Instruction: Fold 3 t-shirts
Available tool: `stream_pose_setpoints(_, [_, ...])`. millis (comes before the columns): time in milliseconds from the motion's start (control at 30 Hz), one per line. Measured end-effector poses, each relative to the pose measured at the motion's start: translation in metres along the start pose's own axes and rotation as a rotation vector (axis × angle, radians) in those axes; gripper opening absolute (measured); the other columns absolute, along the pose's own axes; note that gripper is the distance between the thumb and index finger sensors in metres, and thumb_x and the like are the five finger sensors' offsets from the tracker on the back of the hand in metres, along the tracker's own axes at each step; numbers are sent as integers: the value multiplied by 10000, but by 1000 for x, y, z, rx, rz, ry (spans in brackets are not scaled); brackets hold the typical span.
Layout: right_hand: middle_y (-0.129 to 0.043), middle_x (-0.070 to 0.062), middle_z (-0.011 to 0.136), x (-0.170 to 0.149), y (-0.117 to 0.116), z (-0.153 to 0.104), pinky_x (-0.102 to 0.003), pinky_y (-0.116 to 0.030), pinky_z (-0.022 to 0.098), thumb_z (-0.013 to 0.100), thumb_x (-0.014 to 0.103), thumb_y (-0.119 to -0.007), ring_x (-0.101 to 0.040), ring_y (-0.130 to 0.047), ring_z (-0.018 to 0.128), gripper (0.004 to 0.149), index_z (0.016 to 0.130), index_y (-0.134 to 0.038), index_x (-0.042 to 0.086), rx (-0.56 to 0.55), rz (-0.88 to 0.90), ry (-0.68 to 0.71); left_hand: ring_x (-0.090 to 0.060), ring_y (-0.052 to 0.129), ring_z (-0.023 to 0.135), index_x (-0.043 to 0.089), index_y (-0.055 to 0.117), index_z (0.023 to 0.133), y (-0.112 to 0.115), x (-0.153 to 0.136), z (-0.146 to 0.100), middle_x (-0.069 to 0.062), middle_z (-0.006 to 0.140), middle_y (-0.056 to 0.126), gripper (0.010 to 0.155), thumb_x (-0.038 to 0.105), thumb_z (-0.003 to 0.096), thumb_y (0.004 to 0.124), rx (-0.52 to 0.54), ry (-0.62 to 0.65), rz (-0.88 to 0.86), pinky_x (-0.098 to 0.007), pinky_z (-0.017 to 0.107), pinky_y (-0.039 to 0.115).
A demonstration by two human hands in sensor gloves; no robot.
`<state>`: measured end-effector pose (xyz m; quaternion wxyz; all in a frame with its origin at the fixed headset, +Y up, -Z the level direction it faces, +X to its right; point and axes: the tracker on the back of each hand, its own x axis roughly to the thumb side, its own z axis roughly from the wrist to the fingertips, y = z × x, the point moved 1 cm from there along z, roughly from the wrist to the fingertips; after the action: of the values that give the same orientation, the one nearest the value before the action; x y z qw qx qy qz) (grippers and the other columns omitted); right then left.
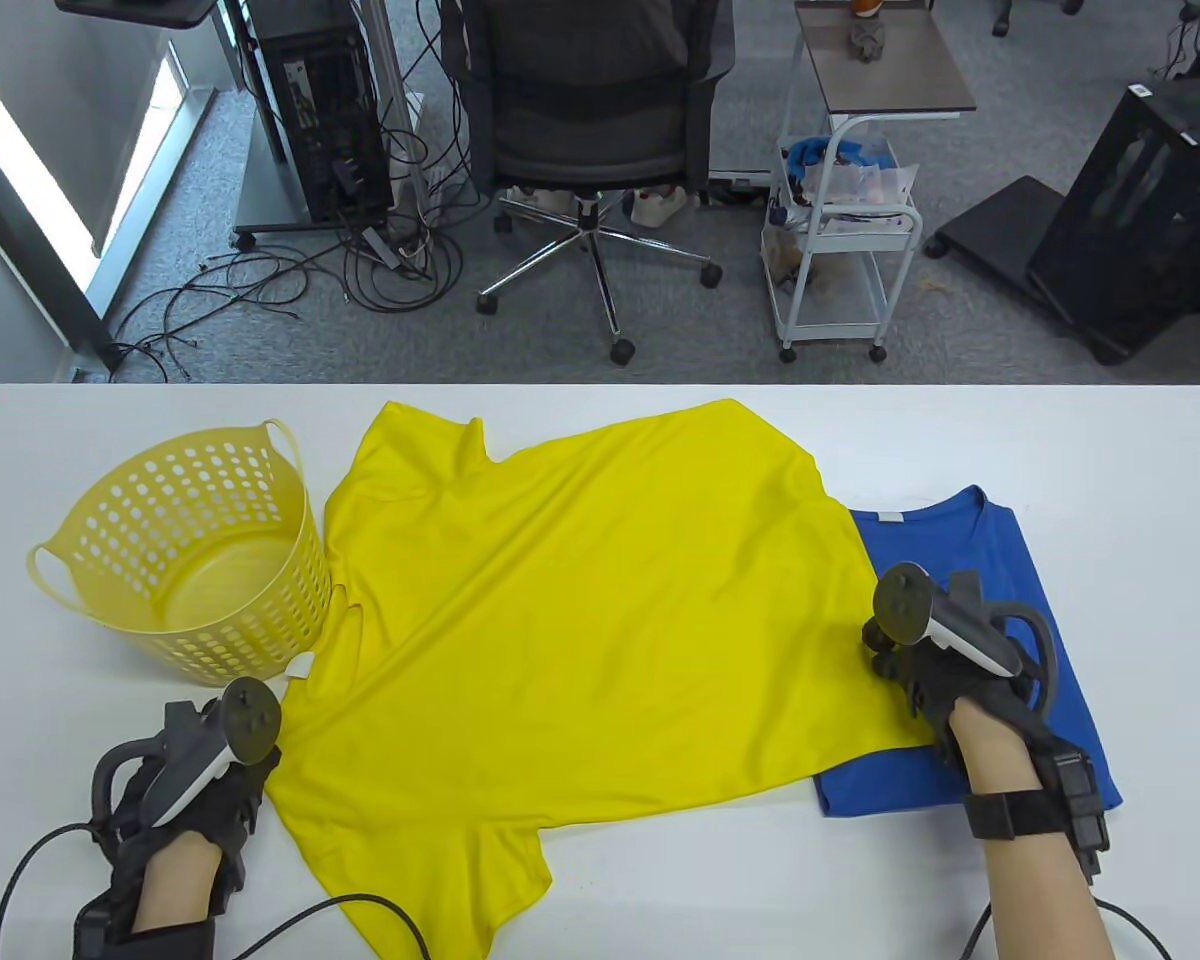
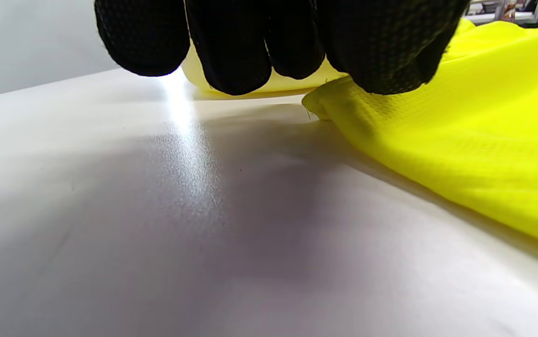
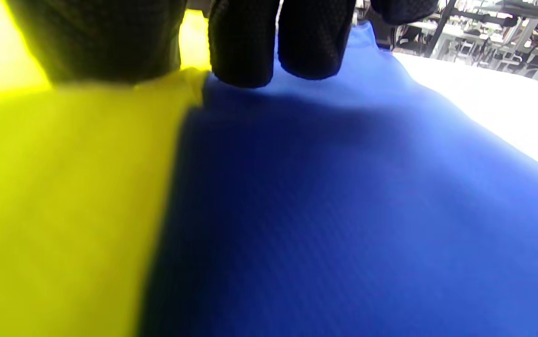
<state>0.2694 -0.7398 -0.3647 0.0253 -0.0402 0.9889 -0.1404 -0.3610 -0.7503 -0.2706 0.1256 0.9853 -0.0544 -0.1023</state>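
Yellow t-shirt (image 1: 580,620) lies spread flat mid-table, long axis running diagonally from the collar at far left to the hem at near right, where it overlaps the folded blue t-shirt (image 1: 1000,600). Your left hand (image 1: 185,780) sits at the shirt's near-left edge beside the yellow basket (image 1: 190,560); in the left wrist view the fingers (image 2: 381,51) curl down onto that edge, looks like a pinch. Your right hand (image 1: 945,660) is at the opposite edge, fingers (image 3: 245,42) pressing where yellow meets blue; can't tell if it actually grips. Shirt body lies between your hands, so any fold goes inward.
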Motion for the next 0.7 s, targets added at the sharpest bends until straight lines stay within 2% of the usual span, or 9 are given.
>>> stream_pose_setpoints(33, [-753,-35,945,-1,-5,2,-661,-487,709,349,388,-871,-391,-721,912,466,804,-771,410,22,-16,-15,-192,793,832,428,694,876,2,1,1,67,961,728,495,420,393,802,-12,5,13,-431,603,756])
stream_pose_setpoints(100, [-754,-49,926,-2,-7,2,-659,-491,704,339,372,-887,-403,-724,897,464,790,-781,400,-18,31,-6,-194,793,833,441,725,860,5,4,3,70,961,732,474,411,394,807,-41,3,34,-435,604,755])
stream_pose_setpoints(200, [-756,-48,927,2,-7,2,-658,-491,708,343,372,-884,-388,-731,900,461,790,-777,403,-24,-10,0,-199,792,837,441,715,862,7,5,7,66,967,729,480,421,392,810,-79,-20,31,-441,607,751])
stream_pose_setpoints(267, [-757,-39,935,3,-3,0,-659,-477,719,343,362,-891,-372,-725,914,452,782,-789,403,-41,-15,22,-199,792,837,440,725,855,7,4,7,68,963,735,482,438,382,818,-66,-11,40,-441,606,752])
stream_pose_setpoints(333, [-767,-42,933,0,-1,-1,-664,-479,714,353,352,-893,-376,-733,906,427,770,-811,392,-42,52,40,-193,795,835,451,730,848,6,3,7,77,961,739,481,449,376,822,-51,-3,41,-437,606,754])
stream_pose_setpoints(433, [-756,-30,943,-4,-6,1,-668,-473,717,337,386,-886,-379,-732,907,481,805,-779,407,-33,24,10,-197,795,836,472,722,847,8,0,7,78,964,737,482,455,376,823,-65,-10,32,-438,606,754])
stream_pose_setpoints(633, [-728,-13,931,-8,-12,6,-662,-483,712,330,382,-890,-364,-712,902,459,772,-777,434,-16,63,-10,-230,761,867,511,657,886,9,0,4,88,1018,678,560,479,357,839,-156,-83,34,-461,629,725])
stream_pose_setpoints(700, [-720,-14,922,-7,-15,5,-658,-488,710,324,376,-890,-364,-704,891,443,747,-779,447,-42,64,-10,-227,766,862,519,657,881,10,-2,4,88,1016,681,558,471,357,842,-135,-95,20,-460,624,728])
